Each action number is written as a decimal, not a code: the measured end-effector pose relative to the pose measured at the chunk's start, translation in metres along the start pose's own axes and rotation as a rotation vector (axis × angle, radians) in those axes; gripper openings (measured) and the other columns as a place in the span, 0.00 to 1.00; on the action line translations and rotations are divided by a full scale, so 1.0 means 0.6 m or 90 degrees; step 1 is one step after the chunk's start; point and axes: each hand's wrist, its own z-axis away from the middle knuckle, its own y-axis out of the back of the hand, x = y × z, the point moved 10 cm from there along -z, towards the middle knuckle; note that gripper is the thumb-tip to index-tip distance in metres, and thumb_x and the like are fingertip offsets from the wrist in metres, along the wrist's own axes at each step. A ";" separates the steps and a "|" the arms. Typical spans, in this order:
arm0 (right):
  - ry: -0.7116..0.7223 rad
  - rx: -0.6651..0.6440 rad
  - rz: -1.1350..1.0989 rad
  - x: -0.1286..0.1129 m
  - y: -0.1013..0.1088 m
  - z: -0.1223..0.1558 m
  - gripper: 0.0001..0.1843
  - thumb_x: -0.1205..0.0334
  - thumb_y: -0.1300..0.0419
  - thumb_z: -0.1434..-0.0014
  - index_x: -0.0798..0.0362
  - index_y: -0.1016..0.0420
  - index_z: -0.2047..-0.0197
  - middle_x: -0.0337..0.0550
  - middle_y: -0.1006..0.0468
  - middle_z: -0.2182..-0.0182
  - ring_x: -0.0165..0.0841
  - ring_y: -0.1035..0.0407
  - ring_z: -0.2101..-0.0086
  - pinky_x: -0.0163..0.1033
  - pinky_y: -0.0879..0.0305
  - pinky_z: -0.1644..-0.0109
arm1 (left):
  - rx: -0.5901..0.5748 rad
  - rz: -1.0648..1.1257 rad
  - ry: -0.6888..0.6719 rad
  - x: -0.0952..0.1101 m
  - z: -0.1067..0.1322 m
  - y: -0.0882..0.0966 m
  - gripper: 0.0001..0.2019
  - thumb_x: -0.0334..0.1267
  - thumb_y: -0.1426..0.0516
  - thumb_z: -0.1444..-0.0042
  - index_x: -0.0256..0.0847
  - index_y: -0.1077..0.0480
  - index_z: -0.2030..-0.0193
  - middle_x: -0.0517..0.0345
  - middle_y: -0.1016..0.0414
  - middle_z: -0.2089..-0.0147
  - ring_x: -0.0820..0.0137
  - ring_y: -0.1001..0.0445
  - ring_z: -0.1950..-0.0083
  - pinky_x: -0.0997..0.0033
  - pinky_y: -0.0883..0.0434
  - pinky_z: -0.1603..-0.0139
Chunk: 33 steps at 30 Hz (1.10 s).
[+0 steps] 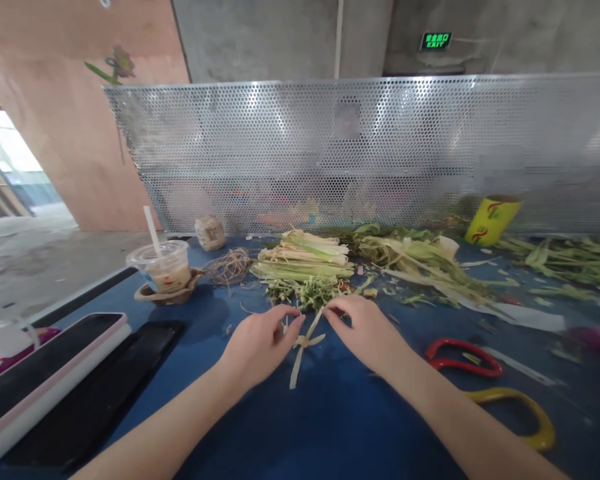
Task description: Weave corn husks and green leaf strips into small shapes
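Observation:
A pale, flat plant strip (pixel 307 341), knotted into a small cross shape, is in front of me over the blue tabletop. My right hand (pixel 357 323) pinches its upper right end between thumb and fingertips. On the other side, my left hand (pixel 267 337) has thumb and index finger closed near the knot; a bit of pale strip shows by them, though the exact hold is partly hidden. Just beyond both hands lie small green flower-like sprigs (pixel 307 291) and a stack of pale green stalks (pixel 305 260).
Scissors with a red handle (pixel 463 343) and a yellow handle (pixel 543 427) lie right. Left are a phone (pixel 45 373), a black slab (pixel 105 393), a drink cup (pixel 167 267) and twine (pixel 230 265). Husks (pixel 425 267), a yellow roll (pixel 493 220) and a perforated metal screen (pixel 290 147) stand behind.

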 end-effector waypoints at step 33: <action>-0.225 -0.130 0.366 0.154 -0.057 -0.202 0.16 0.59 0.47 0.41 0.55 0.35 0.51 0.47 0.32 0.54 0.35 0.33 0.58 0.46 0.35 0.56 | -0.004 -0.026 -0.105 0.009 -0.001 -0.022 0.18 0.43 0.57 0.43 0.41 0.30 0.59 0.53 0.25 0.77 0.61 0.26 0.75 0.66 0.32 0.73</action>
